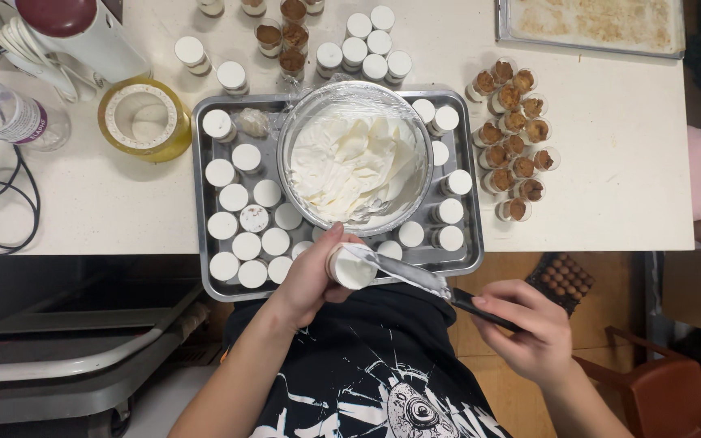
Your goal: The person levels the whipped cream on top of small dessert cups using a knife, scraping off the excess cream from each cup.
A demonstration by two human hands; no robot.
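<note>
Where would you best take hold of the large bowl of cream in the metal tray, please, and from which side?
Take the bowl by its rim at two opposite points, coming from above with both hands. It is wide and round, filled with white cream, and small filled cups crowd the tray around it, so a low sideways reach would likely knock them. The near rim, beside the left hand, looks clearest.

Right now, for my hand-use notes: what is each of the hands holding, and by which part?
Left hand grips a small cream-filled cup by its side; right hand holds a palette knife by its black handle.
</note>
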